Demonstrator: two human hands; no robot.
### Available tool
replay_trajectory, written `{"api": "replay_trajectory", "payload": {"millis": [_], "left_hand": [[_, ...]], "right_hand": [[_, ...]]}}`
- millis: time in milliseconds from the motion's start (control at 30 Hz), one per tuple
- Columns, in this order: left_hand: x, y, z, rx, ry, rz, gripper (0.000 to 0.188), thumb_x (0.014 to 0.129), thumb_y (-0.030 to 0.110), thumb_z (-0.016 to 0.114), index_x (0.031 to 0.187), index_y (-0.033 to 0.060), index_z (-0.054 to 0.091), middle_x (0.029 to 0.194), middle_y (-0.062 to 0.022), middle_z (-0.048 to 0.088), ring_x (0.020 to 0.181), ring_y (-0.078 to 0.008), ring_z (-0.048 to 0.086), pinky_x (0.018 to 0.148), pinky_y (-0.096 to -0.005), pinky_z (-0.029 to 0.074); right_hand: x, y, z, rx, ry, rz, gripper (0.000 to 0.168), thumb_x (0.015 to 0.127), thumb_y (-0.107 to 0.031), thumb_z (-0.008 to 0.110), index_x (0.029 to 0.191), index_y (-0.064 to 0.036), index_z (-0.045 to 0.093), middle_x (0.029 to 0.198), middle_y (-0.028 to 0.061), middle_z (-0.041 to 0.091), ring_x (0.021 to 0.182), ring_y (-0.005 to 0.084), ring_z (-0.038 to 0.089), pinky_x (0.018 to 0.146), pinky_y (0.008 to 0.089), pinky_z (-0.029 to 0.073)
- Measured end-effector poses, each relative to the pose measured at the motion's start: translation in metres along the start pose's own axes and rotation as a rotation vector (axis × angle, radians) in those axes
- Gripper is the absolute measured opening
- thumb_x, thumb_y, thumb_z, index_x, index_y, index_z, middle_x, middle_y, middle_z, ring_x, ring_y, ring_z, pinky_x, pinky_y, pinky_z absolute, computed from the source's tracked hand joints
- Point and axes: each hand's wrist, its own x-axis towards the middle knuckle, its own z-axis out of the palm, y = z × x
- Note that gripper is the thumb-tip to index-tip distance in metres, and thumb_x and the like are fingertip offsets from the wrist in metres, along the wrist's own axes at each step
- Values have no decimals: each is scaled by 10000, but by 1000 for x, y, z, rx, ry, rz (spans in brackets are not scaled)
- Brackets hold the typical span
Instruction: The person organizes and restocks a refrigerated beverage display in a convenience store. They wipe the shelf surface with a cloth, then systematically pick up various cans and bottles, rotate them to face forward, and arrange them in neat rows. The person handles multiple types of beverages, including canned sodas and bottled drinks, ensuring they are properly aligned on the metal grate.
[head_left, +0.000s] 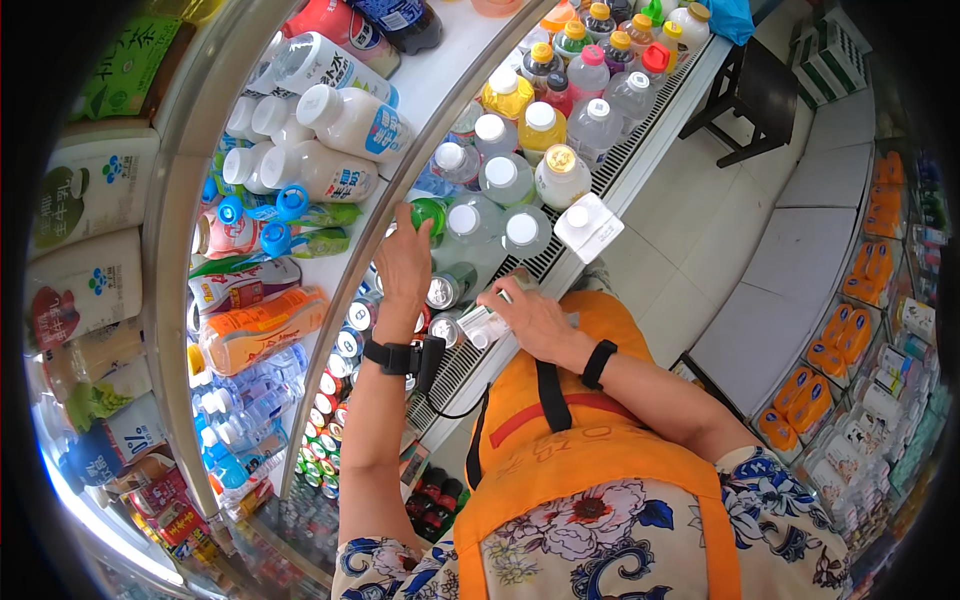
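My left hand (405, 259) reaches into the bottom level of a drinks cooler, its fingers round the top of a green bottle (428, 215). Beside that bottle stand clear bottles with white caps (465, 219). Near the cooler's front edge, my right hand (525, 307) holds a white carton with a round cap (484, 326), tilted over the vent grille. Silver-topped drink cans (444, 291) stand between my hands. Another white carton (589, 227) stands upright at the front edge, next to a white bottle with a gold cap (562, 176).
A metal shelf edge (442, 127) curves close above my left forearm. White coconut-milk bottles (337, 169) and other drinks lie on the shelf above. A dark wooden stool (754, 94) stands on the tiled floor. Shelves at the right hold orange packs (825, 341).
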Motion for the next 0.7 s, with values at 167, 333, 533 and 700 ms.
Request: {"api": "replay_trajectory", "payload": {"millis": [167,333,533,700], "left_hand": [[-1,-5,8,129,117,125,396,996,267,594,1362,150,496,742,-224,672,722,-435,664,588,-501,486],[3,35,-16,37,-32,25,359,1010,287,553,1348,167,543,729,-218,680,682,-417,674,616,-503,501],[-2,62,-11,66,-255,108,453,955,418,619,1270,99,550,834,-232,700,799,-429,685,648,-505,523],[-10,48,-4,-31,-164,96,403,872,312,733,1149,82,553,802,-218,695,745,-429,678,619,-490,527]], "right_hand": [[0,0,2,5,-9,3,417,887,-40,540,1278,-185,517,1205,104,478,777,346,647,652,469,540],[-1,4,5,9,15,-19,441,870,-39,569,1282,-185,506,1200,108,480,758,327,657,619,447,547],[-1,2,1,8,22,-4,391,891,-59,553,1259,-183,510,1178,109,486,775,326,667,634,448,549],[-2,-1,-1,26,-9,7,373,907,-67,534,1261,-181,513,1183,114,491,831,335,671,669,460,548]]}}
